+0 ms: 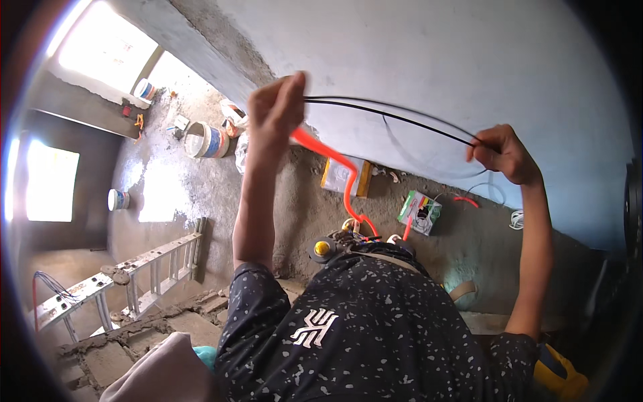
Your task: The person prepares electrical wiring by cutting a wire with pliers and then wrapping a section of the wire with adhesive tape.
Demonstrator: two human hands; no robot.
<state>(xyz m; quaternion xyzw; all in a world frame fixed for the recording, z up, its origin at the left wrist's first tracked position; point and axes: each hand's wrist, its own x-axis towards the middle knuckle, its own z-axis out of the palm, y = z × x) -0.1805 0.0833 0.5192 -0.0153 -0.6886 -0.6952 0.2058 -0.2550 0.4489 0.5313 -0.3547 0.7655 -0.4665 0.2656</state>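
Two thin black wires (388,110) stretch in a shallow bow between my raised hands, in front of the pale wall. My left hand (276,110) is closed round their left end. Just below that fist begins a bright orange flexible tube (351,177), which hangs down in bends towards my waist; whether the fist grips it too, I cannot tell. My right hand (506,154) pinches the other end of the wires between thumb and fingers. A thin loop of dark wire droops below, near the wall. At my waist sits a tool belt (385,258) with a yellow-centred round item (322,248).
Below stand an open box of parts (420,213) and a yellow-and-white carton (345,176). A white wire coil (516,220) lies by the wall. To the left are a large bucket (206,141), smaller buckets and an aluminium ladder (144,275) beside rough brickwork (127,352).
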